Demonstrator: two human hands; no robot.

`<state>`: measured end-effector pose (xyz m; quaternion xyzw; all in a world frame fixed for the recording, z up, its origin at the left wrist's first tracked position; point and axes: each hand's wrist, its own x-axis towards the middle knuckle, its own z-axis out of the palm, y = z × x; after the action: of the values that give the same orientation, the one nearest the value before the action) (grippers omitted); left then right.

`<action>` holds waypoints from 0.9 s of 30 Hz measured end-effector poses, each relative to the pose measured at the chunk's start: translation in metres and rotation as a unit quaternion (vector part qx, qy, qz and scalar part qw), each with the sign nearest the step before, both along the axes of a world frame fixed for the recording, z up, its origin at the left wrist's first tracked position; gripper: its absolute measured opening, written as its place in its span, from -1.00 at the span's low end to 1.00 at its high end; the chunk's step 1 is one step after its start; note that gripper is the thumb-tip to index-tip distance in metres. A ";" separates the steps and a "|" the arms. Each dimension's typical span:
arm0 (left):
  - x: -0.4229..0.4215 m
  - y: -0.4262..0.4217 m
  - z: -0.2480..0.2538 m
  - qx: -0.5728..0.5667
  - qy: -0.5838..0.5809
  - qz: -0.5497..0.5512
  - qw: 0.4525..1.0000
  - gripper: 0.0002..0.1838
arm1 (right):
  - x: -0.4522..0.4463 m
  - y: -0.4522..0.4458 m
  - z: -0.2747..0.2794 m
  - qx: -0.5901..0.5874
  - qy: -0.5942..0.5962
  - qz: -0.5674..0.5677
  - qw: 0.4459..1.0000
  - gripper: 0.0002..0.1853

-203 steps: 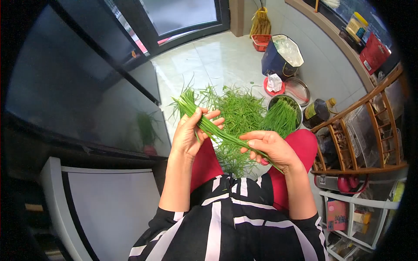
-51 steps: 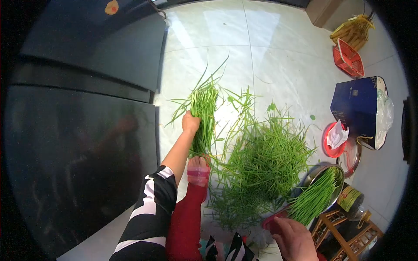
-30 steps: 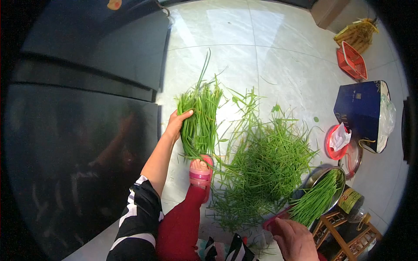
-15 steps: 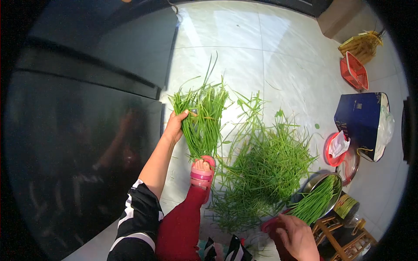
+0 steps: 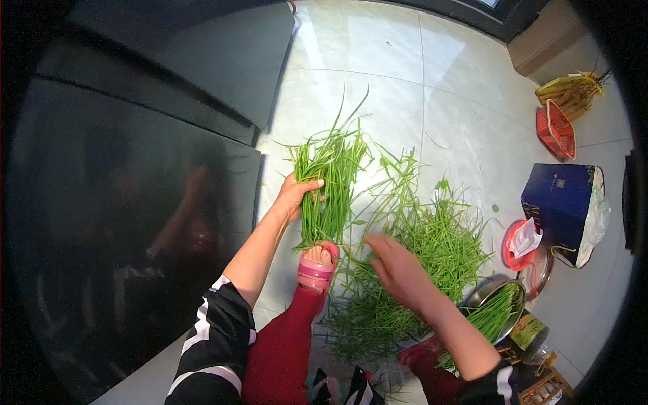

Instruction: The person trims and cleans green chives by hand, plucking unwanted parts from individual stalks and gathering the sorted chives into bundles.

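Note:
My left hand (image 5: 297, 194) is wrapped round part of a bundle of long green stalks (image 5: 331, 182) on the floor, just beyond my sandalled foot (image 5: 316, 268). To the right, my right hand (image 5: 398, 266) hovers over a loose heap of green stalks (image 5: 439, 243), fingers apart and nothing visible in them, slightly blurred. At the lower right, a metal bowl (image 5: 520, 297) holds straight green stalks (image 5: 491, 314).
On the right stand a blue bag (image 5: 555, 202) with clear plastic inside, a red dish (image 5: 507, 244) with white paper, a red basket (image 5: 556, 131), a labelled bottle (image 5: 528, 331) and a wooden rack (image 5: 545, 390). Dark cabinet doors (image 5: 135, 223) fill the left.
My right hand has moved up and left from near the bowl to over the heap. My left hand, earlier deeper on the bundle, now grips its left side. The view has shifted slightly.

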<state>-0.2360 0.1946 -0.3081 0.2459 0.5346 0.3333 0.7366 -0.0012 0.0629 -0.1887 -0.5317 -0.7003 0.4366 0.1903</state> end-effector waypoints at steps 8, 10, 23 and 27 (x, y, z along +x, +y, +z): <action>-0.008 0.001 -0.003 -0.001 0.018 -0.022 1.000 -0.66 | -0.069 0.088 -0.102 -0.015 -0.149 0.160 0.976 -0.53; -0.010 0.003 -0.004 0.022 0.053 -0.039 0.998 -0.63 | -0.074 0.090 -0.117 0.031 -0.265 0.156 0.951 -0.45; -0.025 0.002 0.060 0.070 0.170 0.048 0.982 -0.86 | -0.068 0.091 -0.154 -0.143 -0.226 0.003 0.963 -0.44; -0.026 -0.006 0.065 0.109 0.260 0.018 0.959 -0.87 | -0.064 0.097 -0.155 -0.200 -0.199 -0.009 0.959 -0.42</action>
<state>-0.2618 0.1889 -0.2431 0.3932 0.6725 0.3270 0.5350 -0.0653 0.1602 -0.3435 -0.6412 -0.6175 0.4517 -0.0589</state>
